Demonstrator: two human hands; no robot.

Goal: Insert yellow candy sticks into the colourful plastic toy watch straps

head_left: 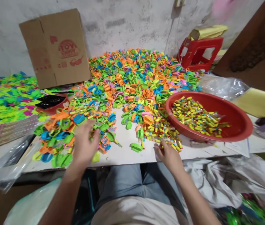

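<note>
My left hand (85, 140), a little blurred, is over a pile of colourful plastic toy watches (59, 131) at the left front; its thumb and fingers are apart, and nothing shows between them. At the table's front edge, my right hand (168, 153) touches the near side of a heap of small yellow wrapped candies (162, 129). Its thumb and fingertips are close together, and whatever they hold is too small to name. A green toy watch (136, 147) lies on the white table (123, 137) between my hands.
Behind is a large mound of toy watches (132, 75). A red basin (237, 125) of yellow candies stands at the right. A cardboard box (55, 50), a small container of black pieces (50, 101) and flat bright pieces (8, 97) are at the left. A red stool (201, 53) stands behind.
</note>
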